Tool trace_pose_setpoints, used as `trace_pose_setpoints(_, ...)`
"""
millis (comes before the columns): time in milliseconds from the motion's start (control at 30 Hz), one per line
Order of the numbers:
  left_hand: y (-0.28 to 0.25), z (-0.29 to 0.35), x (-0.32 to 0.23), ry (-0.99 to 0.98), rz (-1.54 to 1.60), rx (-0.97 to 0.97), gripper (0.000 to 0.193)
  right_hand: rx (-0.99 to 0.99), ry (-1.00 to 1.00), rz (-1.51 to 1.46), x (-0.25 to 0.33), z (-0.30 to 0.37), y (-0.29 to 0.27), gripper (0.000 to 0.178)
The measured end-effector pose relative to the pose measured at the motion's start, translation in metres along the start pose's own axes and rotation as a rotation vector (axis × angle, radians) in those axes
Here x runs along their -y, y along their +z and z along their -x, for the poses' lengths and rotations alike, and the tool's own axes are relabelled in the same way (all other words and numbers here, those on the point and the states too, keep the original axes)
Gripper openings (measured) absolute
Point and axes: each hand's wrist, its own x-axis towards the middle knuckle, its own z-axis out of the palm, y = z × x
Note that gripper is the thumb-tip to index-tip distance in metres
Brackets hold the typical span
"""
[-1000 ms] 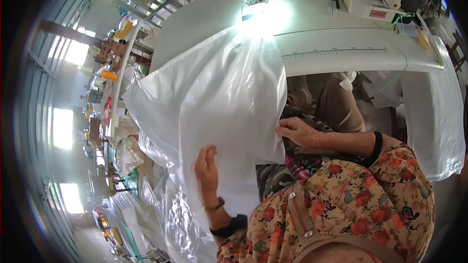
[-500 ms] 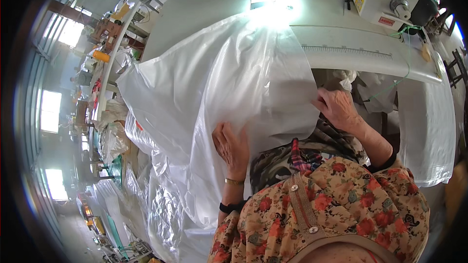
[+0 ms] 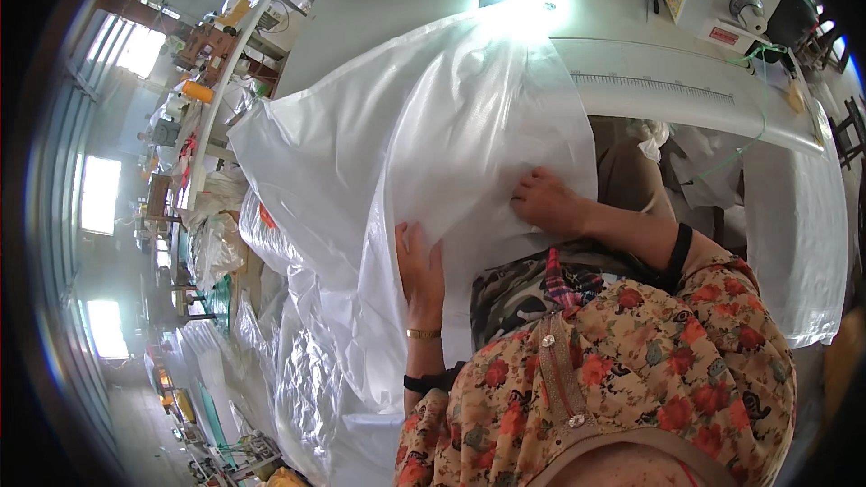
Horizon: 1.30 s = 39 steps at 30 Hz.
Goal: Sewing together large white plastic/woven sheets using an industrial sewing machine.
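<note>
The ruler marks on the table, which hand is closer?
Right. The right hand is over the white sheet, below and left of the ruler marks; the left hand is farther down and left.

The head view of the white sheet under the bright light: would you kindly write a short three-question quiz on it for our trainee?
1. Multiple choice: where is the gold-coloured band worn?
a) on the right wrist
b) on the left wrist
c) on both wrists

2. True or false: in the picture, the ruler scale lies to the right of the bright light.

3. Short answer: both hands appear over the white sheet; which one, the left hand or the right hand, is nearer the bright light in the picture?

Key: 1. b; 2. true; 3. the right hand.
</note>
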Motion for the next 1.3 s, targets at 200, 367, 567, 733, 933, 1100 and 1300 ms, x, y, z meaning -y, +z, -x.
trace_pose_setpoints(200,-0.046,-0.016,0.019,-0.379,0.260,0.355,0.011,0.002,0.020,-0.021,-0.010,-0.001,0.017,0.007)
trace_pose_setpoints(367,-0.089,-0.023,0.005,-0.664,1.417,-0.213,0.016,0.086,0.026,-0.065,-0.017,0.001,0.006,0.010)
trace_pose_setpoints(567,-0.104,-0.026,-0.014,-0.703,1.433,-0.265,0.019,-0.323,0.306,-0.525,0.005,-0.007,-0.077,0.028)
trace_pose_setpoints(733,-0.110,-0.033,-0.046,-0.718,1.340,-0.293,0.032,-0.349,0.527,-1.492,0.013,-0.030,-0.105,0.045)
trace_pose_setpoints(933,-0.120,-0.033,-0.068,-0.523,0.926,-0.191,0.063,0.013,0.541,-1.912,0.048,-0.043,-0.084,0.053)
trace_pose_setpoints(1100,-0.107,-0.029,-0.040,-0.563,0.926,-0.242,0.048,-0.165,0.429,-1.975,0.071,-0.035,-0.077,0.037)
trace_pose_setpoints(1300,-0.094,-0.036,0.002,-0.058,-0.002,0.166,0.005,-0.231,0.257,-1.264,0.091,-0.012,-0.130,0.029)
